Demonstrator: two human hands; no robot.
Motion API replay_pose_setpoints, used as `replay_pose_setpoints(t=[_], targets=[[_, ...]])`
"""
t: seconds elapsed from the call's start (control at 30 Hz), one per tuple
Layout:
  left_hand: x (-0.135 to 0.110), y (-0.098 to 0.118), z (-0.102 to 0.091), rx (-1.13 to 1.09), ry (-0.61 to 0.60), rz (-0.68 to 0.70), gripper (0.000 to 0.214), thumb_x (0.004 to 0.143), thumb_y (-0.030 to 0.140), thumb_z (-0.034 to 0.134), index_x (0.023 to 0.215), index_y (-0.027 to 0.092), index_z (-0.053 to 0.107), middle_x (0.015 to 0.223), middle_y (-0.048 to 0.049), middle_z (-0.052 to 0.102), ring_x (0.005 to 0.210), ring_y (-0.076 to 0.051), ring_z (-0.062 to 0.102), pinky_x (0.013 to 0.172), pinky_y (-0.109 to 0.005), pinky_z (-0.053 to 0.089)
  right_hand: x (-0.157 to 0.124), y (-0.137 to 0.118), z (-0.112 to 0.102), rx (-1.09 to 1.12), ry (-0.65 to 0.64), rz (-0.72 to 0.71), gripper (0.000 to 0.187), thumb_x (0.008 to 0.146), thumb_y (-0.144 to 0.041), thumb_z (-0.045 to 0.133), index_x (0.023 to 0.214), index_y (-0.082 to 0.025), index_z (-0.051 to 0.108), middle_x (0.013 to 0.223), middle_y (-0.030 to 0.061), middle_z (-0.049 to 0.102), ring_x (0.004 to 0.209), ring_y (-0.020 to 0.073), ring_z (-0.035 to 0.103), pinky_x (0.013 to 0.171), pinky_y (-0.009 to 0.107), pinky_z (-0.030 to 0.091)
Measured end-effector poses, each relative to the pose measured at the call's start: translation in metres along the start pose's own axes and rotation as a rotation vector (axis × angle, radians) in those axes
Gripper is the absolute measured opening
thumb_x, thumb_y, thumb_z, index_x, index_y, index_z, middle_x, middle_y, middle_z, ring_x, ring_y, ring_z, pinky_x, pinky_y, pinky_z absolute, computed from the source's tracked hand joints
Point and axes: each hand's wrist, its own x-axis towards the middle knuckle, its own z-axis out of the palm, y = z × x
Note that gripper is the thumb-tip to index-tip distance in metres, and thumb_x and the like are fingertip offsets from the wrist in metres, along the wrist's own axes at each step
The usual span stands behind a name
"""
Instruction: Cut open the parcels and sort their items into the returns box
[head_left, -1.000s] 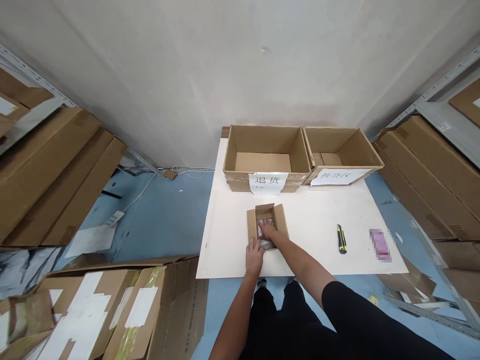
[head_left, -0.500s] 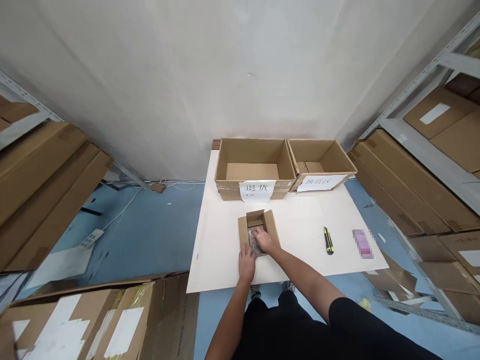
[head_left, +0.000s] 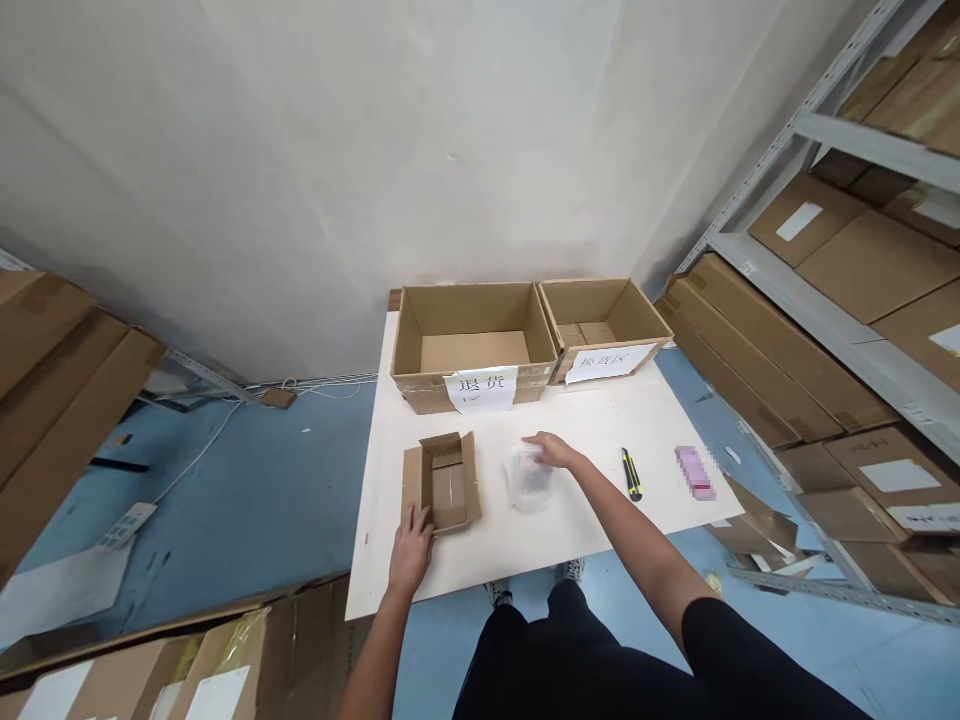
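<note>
**Bag [head_left: 531, 485] in R hand [head_left: 553, 450], btw carton [head_left: 450, 497] & knife [head_left: 631, 475]**

We've got the clear bag's far edge pinched in our R hand, over mid tbl [head_left: 585, 410]; can't tell if it rests there. Our L hand [head_left: 411, 550] has its fingers bent over the open carton's near-left corner; can't tell if they grip.

In the way: left bin [head_left: 424, 395] & right bin [head_left: 589, 298] stand side by side along the far edge, paper sign on each front, wall [head_left: 450, 200] behind. Knife lies R of our R forearm [head_left: 637, 530]; pink pack [head_left: 695, 472], pixelated, is further R, nr the right edge.

Edges/room: L hand is closer to the near edge than the bag. White tabletop shows btw carton & bag, btw bag & knife, plus a strip before the bins. Big box [head_left: 307, 640] sits off the near-left corner; rack [head_left: 825, 315] w/ boxes beyond the right edge.
</note>
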Motion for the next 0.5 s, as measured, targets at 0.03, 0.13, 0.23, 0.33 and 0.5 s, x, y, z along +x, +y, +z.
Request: replay_pose_setpoints(t=[0.03,0.13,0.23,0.33,0.5], targets=[[-0.001,-0.001,-0.006,-0.002,0.004,0.017,0.03,0.092,0.018,0.048,0.107,0.025,0.074,0.147,-0.0088,0.061,0.152,-0.036,0.036,0.108,-0.054,0.051,0.002,0.008,0.009,-0.052,0.003,0.09,0.075,0.079,-0.019,0.078,0.15,-0.028,0.056,0.141,0.0114,0.06,0.132,0.0319,0.053,0.109,0.041,0.041],[-0.007,0.014,-0.021,-0.015,0.05,0.026,0.054,0.084,0.011,0.05,0.135,0.023,0.062,0.157,-0.0098,0.051,0.155,-0.037,0.03,0.117,-0.058,0.043,-0.006,0.029,0.047,-0.145,0.111,0.31,0.085,0.081,-0.023,0.077,0.158,-0.021,0.042,0.156,0.0173,0.046,0.144,0.0354,0.04,0.112,0.043,0.038],[-0.009,0.058,-0.026,-0.076,0.149,-0.044,0.061,0.083,0.008,0.049,0.142,0.02,0.058,0.153,-0.0128,0.054,0.152,-0.036,0.034,0.121,-0.058,0.038,-0.021,0.042,0.088,-0.126,0.204,0.346,0.059,0.093,-0.025,0.062,0.151,-0.019,0.052,0.15,0.0171,0.052,0.135,0.0306,0.05,0.106,0.037,0.043],[0.005,0.124,-0.01,-0.255,0.162,0.015,0.051,0.087,0.009,0.046,0.133,0.022,0.064,0.133,-0.0118,0.067,0.138,-0.029,0.053,0.119,-0.049,0.043,-0.022,0.037,0.118,-0.1,0.263,0.358,0.045,0.096,-0.032,0.058,0.139,-0.021,0.061,0.137,0.0143,0.061,0.126,0.0296,0.055,0.102,0.035,0.046],[0.078,0.199,0.051,-0.465,-0.048,-0.07,0.059,0.087,0.002,0.036,0.137,0.021,0.062,0.135,-0.01,0.067,0.131,-0.021,0.059,0.113,-0.041,0.049,0.017,0.01,0.149,-0.061,0.358,0.429,0.051,0.093,-0.04,0.064,0.139,-0.018,0.059,0.152,0.0181,0.049,0.141,0.0352,0.04,0.108,0.042,0.042]])
